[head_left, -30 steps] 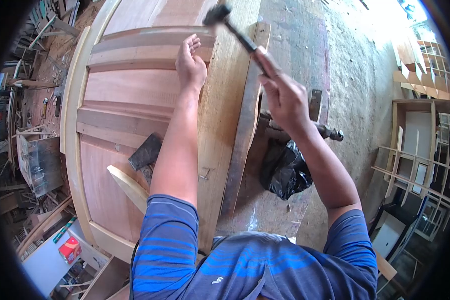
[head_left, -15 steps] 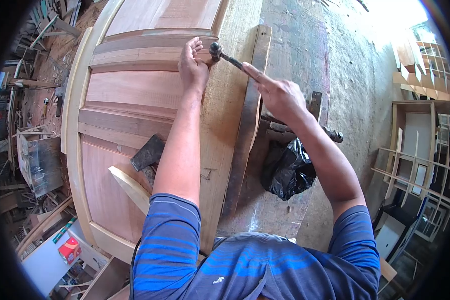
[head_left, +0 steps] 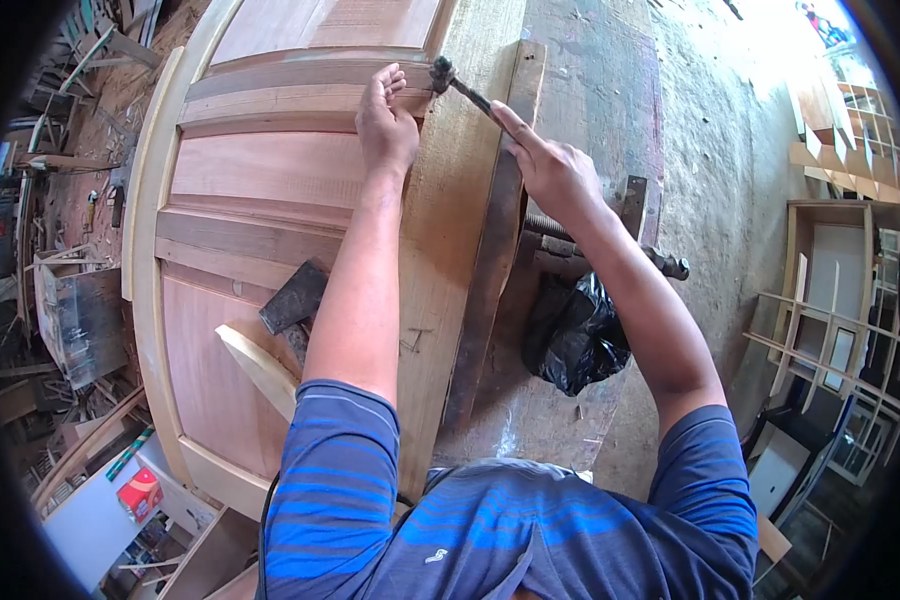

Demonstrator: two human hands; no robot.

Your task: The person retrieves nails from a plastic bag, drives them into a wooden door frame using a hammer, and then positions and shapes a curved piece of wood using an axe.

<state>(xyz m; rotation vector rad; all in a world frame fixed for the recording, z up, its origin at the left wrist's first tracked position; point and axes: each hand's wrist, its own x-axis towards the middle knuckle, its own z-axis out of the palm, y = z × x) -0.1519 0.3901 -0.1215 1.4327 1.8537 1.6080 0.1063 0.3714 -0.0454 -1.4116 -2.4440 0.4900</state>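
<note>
My right hand (head_left: 560, 180) grips the handle of a hammer (head_left: 473, 97), index finger stretched along it. The hammer's dark head (head_left: 442, 74) is raised just right of my left hand (head_left: 386, 130). That hand rests over a rail of the panelled wooden door (head_left: 270, 175), near its long edge stile. Its fingers are curled and its thumb side is turned toward the hammer; whatever it pinches is hidden. Beside my left forearm a dark flat-ended tool (head_left: 295, 296) and a pointed wood offcut (head_left: 255, 360) lie on the door. A few loose nails (head_left: 415, 340) lie on the stile.
A worn workbench (head_left: 595, 100) runs along the door's right side, with a metal vise screw (head_left: 560, 238) and a black plastic bag (head_left: 580, 345). Wood scraps and a red box (head_left: 140, 494) are at left. Wooden frames and a cabinet (head_left: 835, 260) stand at right.
The hammer head has lifted slightly up and away from my left hand, and my right hand has risen with it. My left hand has stayed almost in place.
</note>
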